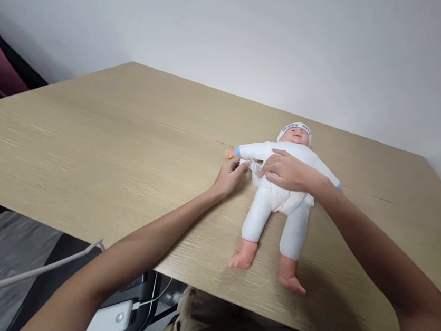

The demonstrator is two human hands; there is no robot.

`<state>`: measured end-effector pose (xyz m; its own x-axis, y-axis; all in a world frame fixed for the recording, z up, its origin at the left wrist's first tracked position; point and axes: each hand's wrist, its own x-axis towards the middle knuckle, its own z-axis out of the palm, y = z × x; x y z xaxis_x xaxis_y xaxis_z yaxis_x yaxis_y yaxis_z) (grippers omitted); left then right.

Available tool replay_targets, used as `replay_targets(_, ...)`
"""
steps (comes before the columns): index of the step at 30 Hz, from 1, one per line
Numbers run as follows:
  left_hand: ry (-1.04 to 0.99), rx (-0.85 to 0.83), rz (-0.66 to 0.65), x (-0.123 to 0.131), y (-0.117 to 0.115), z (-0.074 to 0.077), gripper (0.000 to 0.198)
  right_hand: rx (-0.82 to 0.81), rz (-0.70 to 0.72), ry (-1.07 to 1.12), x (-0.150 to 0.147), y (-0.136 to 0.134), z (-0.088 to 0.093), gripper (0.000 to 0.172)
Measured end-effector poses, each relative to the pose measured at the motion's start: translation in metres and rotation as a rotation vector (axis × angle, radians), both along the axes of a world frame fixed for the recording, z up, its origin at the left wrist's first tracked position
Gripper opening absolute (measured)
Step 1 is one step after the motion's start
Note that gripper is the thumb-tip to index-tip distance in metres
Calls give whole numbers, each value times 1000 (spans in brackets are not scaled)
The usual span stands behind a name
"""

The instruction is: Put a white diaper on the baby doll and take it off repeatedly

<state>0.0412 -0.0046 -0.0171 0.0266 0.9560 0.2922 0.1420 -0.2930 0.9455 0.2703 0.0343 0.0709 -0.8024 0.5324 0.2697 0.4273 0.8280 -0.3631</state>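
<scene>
I see doll point(280, 200) on its back, right of centre on table point(107, 147) | left hand point(229, 177) pinches white cloth edge point(255, 166) at its side | right hand point(285, 171) lies flat, unclenched, on its belly.

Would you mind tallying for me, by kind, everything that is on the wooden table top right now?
Doll: 1
Hands: 2, the left hand and the right hand
Total: 3
</scene>
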Motion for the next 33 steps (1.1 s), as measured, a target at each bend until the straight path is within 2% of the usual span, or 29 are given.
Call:
replay_targets(3, -31, 16, -39, 10, 2, 6, 37, 27, 9, -17, 3, -8, 8, 31)
replay_targets(6, -44, 14, -72, 24, 5, 16, 34, 116, -205, 113, 12, -20, 16, 27)
replay_targets(8, -31, 8, -76, 35, 6, 23, 31, 115, -368, 230, 19, -26, 15, 23)
replay_targets(10, 10, 22, -73, 47, 6, 30, 29, 4, -442, 310, 26, -29, 10, 31)
replay_targets(13, 73, 58, -50, 65, 5, 36, 30, -217, -445, 415, 30, -27, 0, 51)
replay_targets(15, 73, 78, -31, 73, 4, 39, 34, -281, -453, 481, 29, -25, -4, 61)
replay_targets(17, 60, 116, -57, 76, 4, 40, 36, -276, -468, 491, 26, -24, -7, 63)
replay_targets(21, 87, 203, -179, 69, 4, 37, 36, -195, -501, 424, 22, -22, -12, 50)
replay_targets(25, 100, 220, -257, 56, 5, 28, 47, -176, -505, 384, 26, -17, -18, 32)
replay_targets(29, 38, 181, -289, 47, 7, 15, 58, -224, -473, 372, 32, -17, -16, 32)
replay_targets(33, 42, 174, -286, 45, 9, 11, 59, -278, -476, 428, 34, -17, -15, 20)
